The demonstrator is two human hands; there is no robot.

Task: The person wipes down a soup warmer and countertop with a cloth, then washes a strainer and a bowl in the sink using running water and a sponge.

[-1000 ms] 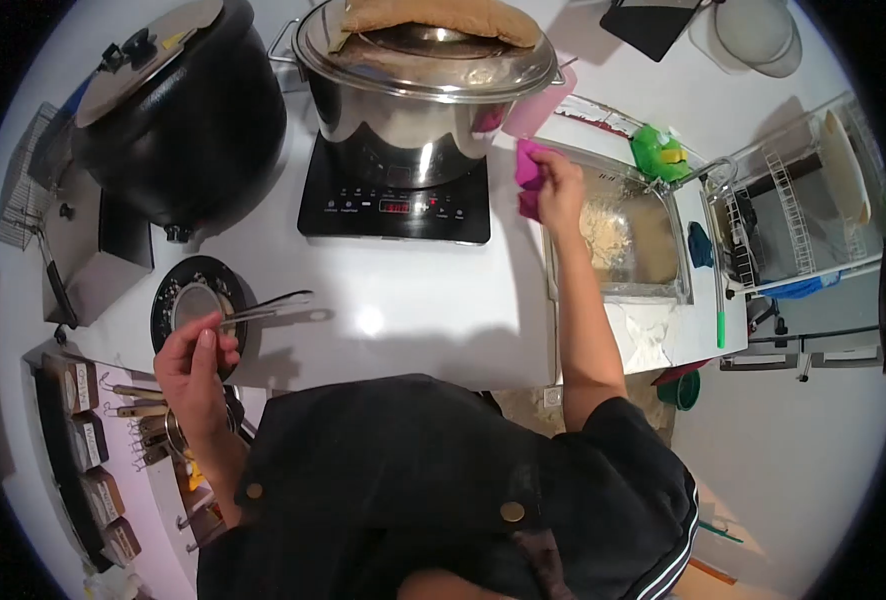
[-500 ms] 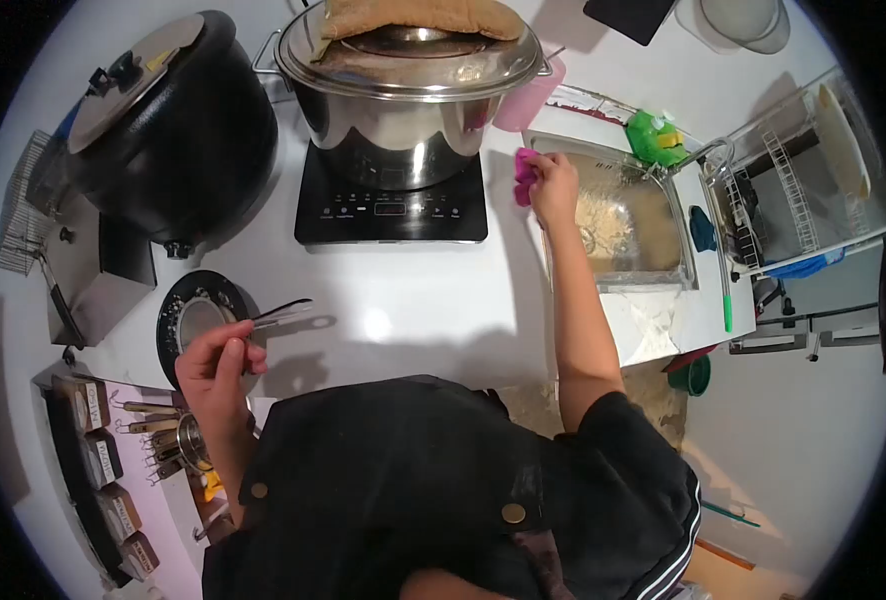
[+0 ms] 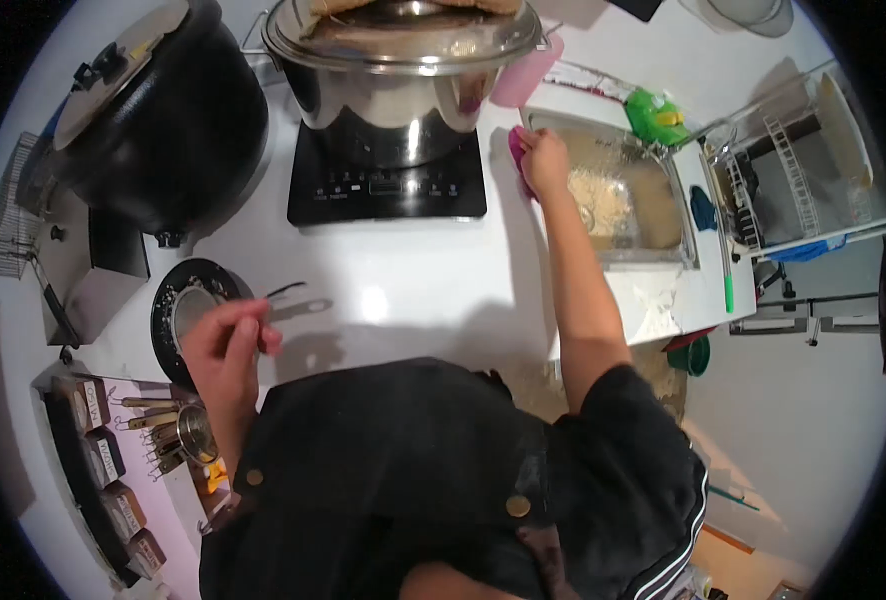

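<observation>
My right hand (image 3: 546, 160) is closed round a pink cloth (image 3: 519, 150) at the left rim of the sink (image 3: 683, 245). Pale bits lie on the sink's bottom. At the left, my left hand (image 3: 228, 340) hovers over the front edge of a black plate (image 3: 166, 335), its fingers curled together; whether they hold anything is hidden. A round strainer (image 3: 191, 305) rests on that plate, and a thin dark handle (image 3: 287, 289) sticks out beyond my fingers. Pale grains dot the plate's rim.
A lidded steel pot (image 3: 383, 100) stands on a black induction cooker (image 3: 388, 205). Left of it is a large black pot (image 3: 163, 140). A pink container (image 3: 528, 72) is behind the sink, a green packet (image 3: 655, 116) at its back corner, and a dish rack (image 3: 793, 180) at the right.
My right hand has moved with the cloth from above the counter to the sink's left rim. The cooker's red display no longer shows red. The view has shifted slightly.
</observation>
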